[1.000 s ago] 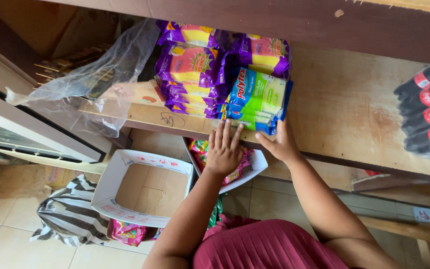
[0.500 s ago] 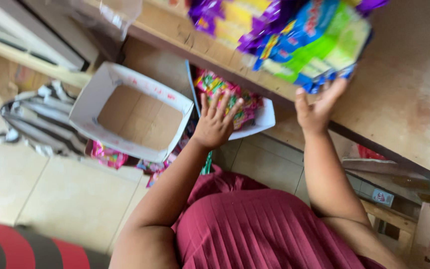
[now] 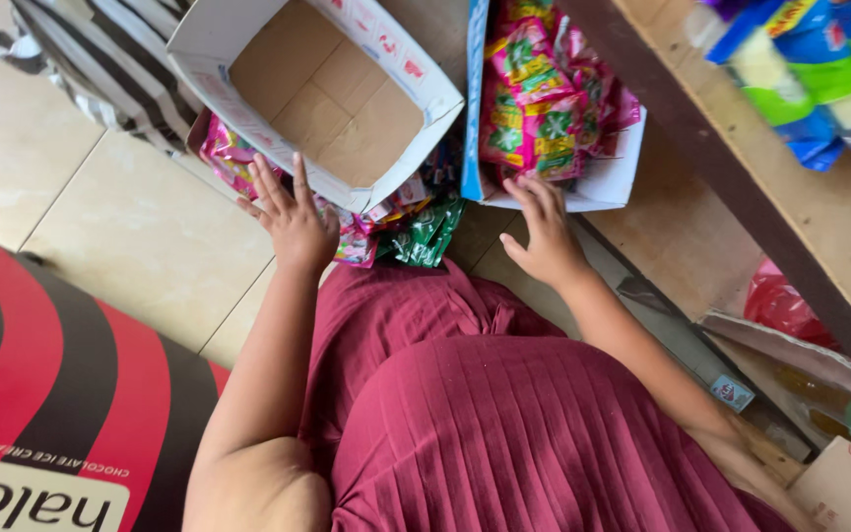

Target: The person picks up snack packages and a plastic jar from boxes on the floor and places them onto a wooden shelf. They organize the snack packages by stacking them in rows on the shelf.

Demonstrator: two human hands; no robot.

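Left hand (image 3: 293, 222) is spread wide, fingers splayed, palm down, holding nothing; it rests at the near rim of the empty box (image 3: 248, 44), fingertips over the pink packets (image 3: 229, 158) that lie on the floor under that rim; the posture reads as steadying or reaching toward the box edge, though actual contact with the cardboard cannot be confirmed. Right hand (image 3: 544, 232) is likewise open and empty, fingers extended and slightly fanned, tips touching the near edge of the full box (image 3: 608, 182); that box stands just beside the empty one, under the wooden shelf (image 3: 819, 246), and is packed with pink-and-green sachets (image 3: 534, 108) stacked on edge, probably so that they fit tightly. Green packets (image 3: 425, 232) lie loose on the tiles between the two boxes, close to the person's red dress (image 3: 504, 424). A striped cloth (image 3: 100, 69) lies behind the empty box; blue-and-green packs (image 3: 800, 69) sit on the shelf top; a bottle (image 3: 839, 404) lies low at the right; a red-and-black carton (image 3: 41, 394) occupies the near left floor.
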